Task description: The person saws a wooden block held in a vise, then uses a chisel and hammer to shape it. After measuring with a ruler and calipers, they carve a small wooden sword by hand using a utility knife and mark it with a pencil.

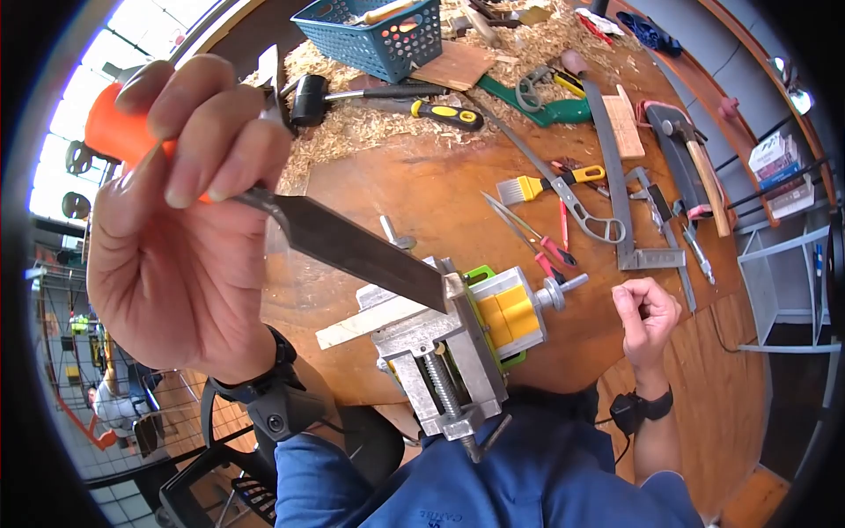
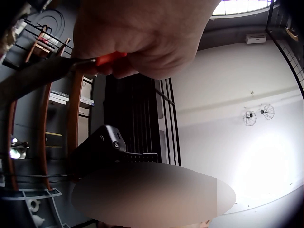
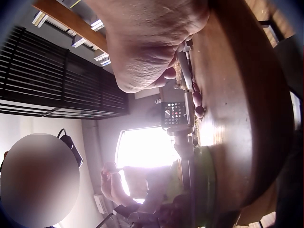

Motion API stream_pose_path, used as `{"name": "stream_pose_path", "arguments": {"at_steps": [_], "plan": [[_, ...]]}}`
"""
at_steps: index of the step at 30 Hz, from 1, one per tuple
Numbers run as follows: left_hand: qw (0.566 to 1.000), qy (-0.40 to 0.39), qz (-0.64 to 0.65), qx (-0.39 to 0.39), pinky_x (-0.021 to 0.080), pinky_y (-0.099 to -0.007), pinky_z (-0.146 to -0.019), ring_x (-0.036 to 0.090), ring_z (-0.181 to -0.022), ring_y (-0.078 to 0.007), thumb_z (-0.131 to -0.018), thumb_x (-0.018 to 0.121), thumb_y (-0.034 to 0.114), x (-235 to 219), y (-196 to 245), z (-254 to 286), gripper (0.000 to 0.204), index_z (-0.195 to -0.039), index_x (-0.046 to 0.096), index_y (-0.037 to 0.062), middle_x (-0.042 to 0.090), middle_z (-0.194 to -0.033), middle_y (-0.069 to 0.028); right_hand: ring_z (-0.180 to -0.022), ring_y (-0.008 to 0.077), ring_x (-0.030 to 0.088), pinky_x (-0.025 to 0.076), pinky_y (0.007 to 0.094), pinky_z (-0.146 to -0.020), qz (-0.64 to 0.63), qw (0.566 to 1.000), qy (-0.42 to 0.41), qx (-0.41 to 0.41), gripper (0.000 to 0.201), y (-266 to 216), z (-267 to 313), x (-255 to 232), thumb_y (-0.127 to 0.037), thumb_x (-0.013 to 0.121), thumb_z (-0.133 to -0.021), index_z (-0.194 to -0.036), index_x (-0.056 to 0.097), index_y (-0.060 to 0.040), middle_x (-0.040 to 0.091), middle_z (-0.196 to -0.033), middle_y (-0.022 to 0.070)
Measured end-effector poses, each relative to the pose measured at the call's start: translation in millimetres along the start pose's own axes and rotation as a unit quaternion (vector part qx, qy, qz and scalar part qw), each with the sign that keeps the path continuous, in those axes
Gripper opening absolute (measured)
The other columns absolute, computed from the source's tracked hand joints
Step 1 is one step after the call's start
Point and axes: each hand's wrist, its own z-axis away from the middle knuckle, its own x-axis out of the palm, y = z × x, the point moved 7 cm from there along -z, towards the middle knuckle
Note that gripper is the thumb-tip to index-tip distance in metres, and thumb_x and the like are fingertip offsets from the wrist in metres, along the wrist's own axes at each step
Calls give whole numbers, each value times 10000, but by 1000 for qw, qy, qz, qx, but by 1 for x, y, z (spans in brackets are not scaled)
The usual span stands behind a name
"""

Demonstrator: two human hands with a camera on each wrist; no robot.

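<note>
High at the left of the head view, my left hand (image 1: 189,220) grips the orange handle (image 1: 119,125) of a tool with a broad dark blade (image 1: 370,251). The blade slants down to the right, its far end over the jaws of a metal vise (image 1: 431,339); whether it touches cannot be told. A pale wood strip (image 1: 374,323) sticks out from the vise's left side. The left wrist view shows my left hand (image 2: 137,35) around the handle and the blade (image 2: 38,76). My right hand (image 1: 647,319) is by the table's near edge, loosely curled, holding nothing visible.
Wood shavings (image 1: 330,150) cover the back of the table around a blue basket (image 1: 378,40) and a black mallet (image 1: 310,99). Right of the vise lie a yellow brush (image 1: 528,187), scissors (image 1: 550,251), a handsaw (image 1: 590,220) and a metal square (image 1: 620,194). A hammer (image 1: 704,176) lies farther right.
</note>
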Motion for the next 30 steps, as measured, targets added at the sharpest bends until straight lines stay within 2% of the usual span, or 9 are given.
{"name": "stream_pose_path", "arguments": {"at_steps": [7, 12, 13, 15, 18, 21, 22, 25, 30], "plan": [[999, -9, -50, -17, 357, -348, -798, 387, -865, -186, -790, 447, -207, 5, 8, 2, 452, -1151, 347, 45, 323, -1041, -97, -542, -5, 386, 274, 209, -500, 8, 1000, 3, -14, 120, -2, 0, 0, -29, 723, -923, -813, 684, -2, 497, -586, -76], [992, -44, -113, -29, 411, -388, -848, 403, -926, -201, -891, 502, -139, 16, 7, 10, 401, -1210, 330, 31, 329, -1087, -109, -539, -8, 381, 270, 209, -497, -10, 1000, 14, -19, 115, -3, 0, -1, -23, 720, -925, -817, 686, -5, 500, -584, -80], [977, -27, -212, -23, 431, -407, -891, 425, -961, -213, -925, 506, -94, 16, 10, 13, 399, -1259, 317, 15, 338, -1100, -115, -537, -8, 379, 270, 210, -495, -9, 1000, 12, -20, 115, -4, 1, -1, -21, 719, -925, -816, 686, -5, 499, -582, -79], [951, -10, -309, -18, 451, -427, -934, 448, -995, -224, -959, 509, -49, 16, 16, 18, 407, -1307, 304, -2, 348, -1112, -122, -534, -7, 377, 270, 211, -494, -9, 1000, 10, -19, 115, -4, 0, 0, -19, 718, -925, -816, 685, -6, 497, -581, -79], [916, -41, -399, -31, 450, -473, -1036, 479, -1044, -258, -985, 508, 30, 14, 26, 25, 464, -1372, 260, -32, 368, -1103, -129, -530, -5, 374, 271, 214, -489, -12, 1000, 3, -21, 121, -3, 1, 1, -22, 721, -923, -809, 682, -8, 491, -577, -77], [916, -66, -392, -45, 445, -493, -1091, 501, -1046, -277, -976, 544, 65, 7, 30, 26, 537, -1400, 242, -65, 387, -1065, -127, -523, -5, 375, 270, 214, -484, 3, 1000, -9, -28, 124, -5, 2, 1, -25, 726, -919, -805, 679, -10, 492, -573, -72], [913, -99, -393, -38, 486, -522, -1072, 545, -1021, -294, -995, 512, 69, 7, 31, 25, 528, -1423, 243, -82, 420, -1065, -132, -521, -5, 379, 270, 213, -481, 2, 1000, -10, -27, 123, -5, 2, 2, -25, 727, -917, -805, 679, -10, 496, -572, -71], [908, -116, -401, -28, 540, -537, -1038, 585, -987, -307, -1001, 509, 82, 7, 32, 23, 525, -1426, 262, -102, 447, -1042, -128, -518, -6, 389, 273, 210, -475, -1, 999, -9, -30, 119, -6, 0, 1, -20, 728, -913, -806, 677, -9, 505, -571, -68], [912, -52, -404, -35, 532, -517, -1055, 551, -927, -272, -994, 526, 67, 6, 35, 25, 428, -1341, 304, -50, 439, -1009, -124, -519, -6, 403, 285, 206, -471, -14, 999, -10, -35, 119, -8, -2, 0, -1, 724, -907, -803, 667, 1, 519, -577, -61]]}}
